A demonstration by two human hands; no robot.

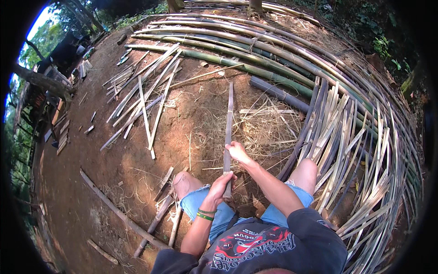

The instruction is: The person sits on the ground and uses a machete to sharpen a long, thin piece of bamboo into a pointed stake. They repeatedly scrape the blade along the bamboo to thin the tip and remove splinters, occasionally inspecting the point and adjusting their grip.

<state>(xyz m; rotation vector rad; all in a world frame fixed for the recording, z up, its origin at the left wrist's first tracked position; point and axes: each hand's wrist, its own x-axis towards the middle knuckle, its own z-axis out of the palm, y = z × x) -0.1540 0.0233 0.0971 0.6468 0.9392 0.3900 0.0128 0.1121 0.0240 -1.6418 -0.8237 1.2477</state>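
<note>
A long, flat, greyish bamboo strip (229, 118) runs away from me between my knees, its near end close to my lap. My left hand (221, 188) is closed round it near that end, with green and yellow bands on the wrist. Farther up the strip, my right hand (237, 152) grips it from the right side. Whether either hand also holds a tool is hidden by the fingers. Pale bamboo shavings (264, 132) lie on the ground just beyond my right hand.
Long bamboo poles (214, 60) lie across the far side. Many split bamboo strips (337, 128) are heaped at my right. Loose slats (141, 100) lie at far left on brown soil. A thin pole (118, 208) and short sticks (157, 223) rest by my left knee.
</note>
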